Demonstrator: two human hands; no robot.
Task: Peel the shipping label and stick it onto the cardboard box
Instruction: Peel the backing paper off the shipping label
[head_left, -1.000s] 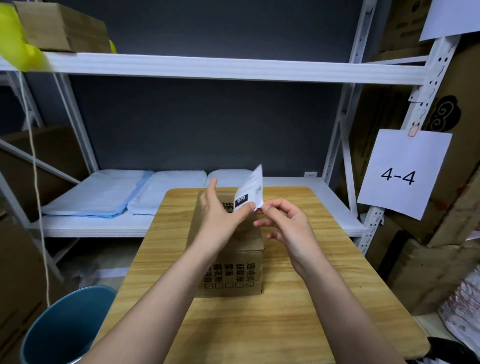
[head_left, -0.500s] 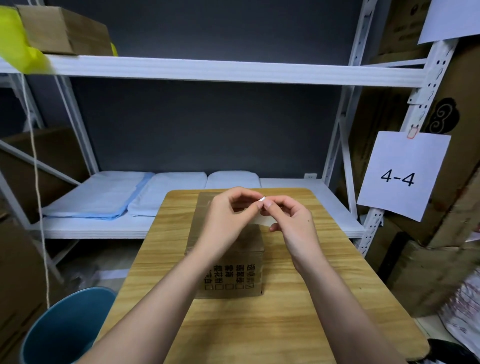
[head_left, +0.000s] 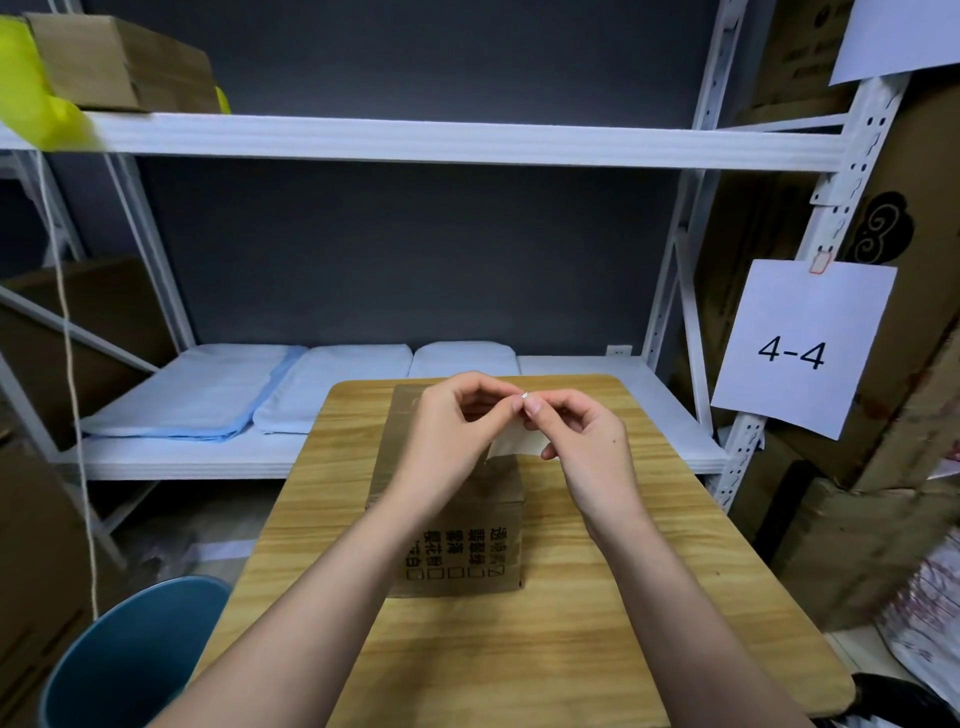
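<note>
Head view: my left hand (head_left: 457, 415) and right hand (head_left: 576, 431) pinch the shipping label (head_left: 517, 441) corner above the cardboard box (head_left: 457, 519) on the desk (head_left: 571, 623). Fingers narrow, clamped on it. I'd split backing slowly, keeping adhesive untouched.

The tabletop (head_left: 545, 649) is light wood-grain laminate, smooth with a faint sheen. The cardboard box (head_left: 467, 525) on it is matt brown corrugated board with black print on its near face, and a strip of glossy clear tape (head_left: 410, 400) runs across its top. The shipping label (head_left: 519, 441) looks like thin, pale, matt paper. Behind, the shelf rack (head_left: 415, 140) is white painted metal, and the folded cloths (head_left: 208, 395) on it are soft, matt, pale blue fabric. The bin (head_left: 130, 654) is smooth teal plastic.
</note>
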